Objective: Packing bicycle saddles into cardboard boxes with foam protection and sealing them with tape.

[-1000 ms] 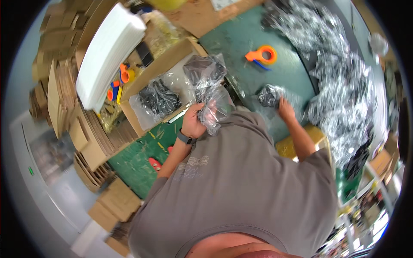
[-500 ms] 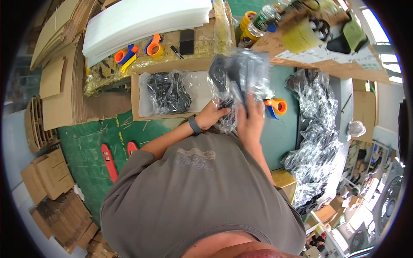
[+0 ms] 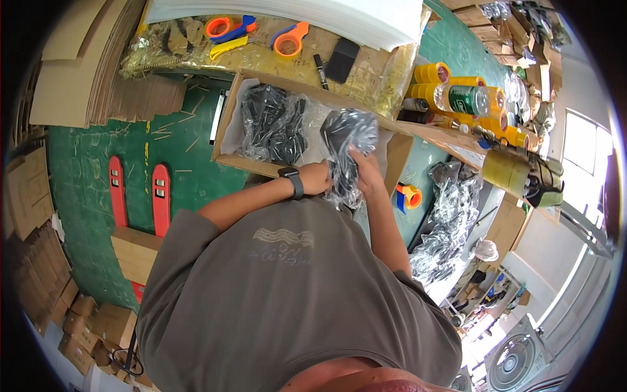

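Note:
Both hands hold a black part in a clear plastic bag [image 3: 346,140], upright in front of my chest and over the right half of an open cardboard box. My left hand [image 3: 316,178], with a dark watch on the wrist, grips the bag low on its left side; its fingertips are partly hidden. My right hand [image 3: 367,171] is closed on the bag's right side, thumb on top. Inside the box [image 3: 251,164], lined with white foam sheet, more bagged black parts [image 3: 273,125] lie in the left half. What the parts are, I cannot tell.
Behind the box, a bench holds tape dispensers [image 3: 288,43], a marker [image 3: 321,71] and a black phone [image 3: 342,59]. Yellow tape rolls [image 3: 430,73] stand right. More bagged parts [image 3: 450,219] lie on the right-hand table. Red pallet-jack forks [image 3: 161,199] are on the green floor.
The bagged part has come down and left, from beside the box to over its right half. My right hand has moved in with it. The view has turned to the right.

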Action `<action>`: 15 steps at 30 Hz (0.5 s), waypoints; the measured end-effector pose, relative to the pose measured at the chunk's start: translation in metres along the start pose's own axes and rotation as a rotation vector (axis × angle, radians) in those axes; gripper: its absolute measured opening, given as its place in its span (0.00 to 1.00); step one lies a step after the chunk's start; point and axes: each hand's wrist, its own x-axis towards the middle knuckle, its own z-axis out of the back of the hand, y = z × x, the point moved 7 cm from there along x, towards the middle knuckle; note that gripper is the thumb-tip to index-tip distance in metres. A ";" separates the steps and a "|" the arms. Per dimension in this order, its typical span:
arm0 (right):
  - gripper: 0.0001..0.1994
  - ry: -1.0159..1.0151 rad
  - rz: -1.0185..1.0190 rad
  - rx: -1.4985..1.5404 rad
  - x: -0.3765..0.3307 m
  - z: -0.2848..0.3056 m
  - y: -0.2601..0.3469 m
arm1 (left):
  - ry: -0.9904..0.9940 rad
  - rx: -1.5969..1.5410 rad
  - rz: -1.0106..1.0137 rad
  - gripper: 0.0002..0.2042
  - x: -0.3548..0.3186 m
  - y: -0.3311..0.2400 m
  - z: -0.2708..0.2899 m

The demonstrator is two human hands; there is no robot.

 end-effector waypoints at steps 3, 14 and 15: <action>0.21 0.048 -0.250 0.088 0.074 0.021 -0.067 | -0.031 -0.117 0.011 0.28 -0.035 0.009 0.043; 0.41 0.049 -0.479 -0.290 0.184 0.036 -0.163 | -0.334 -0.374 0.014 0.29 -0.109 0.031 0.057; 0.45 0.025 -0.464 -0.380 0.176 0.025 -0.159 | -0.329 -0.390 0.050 0.29 -0.107 0.028 0.052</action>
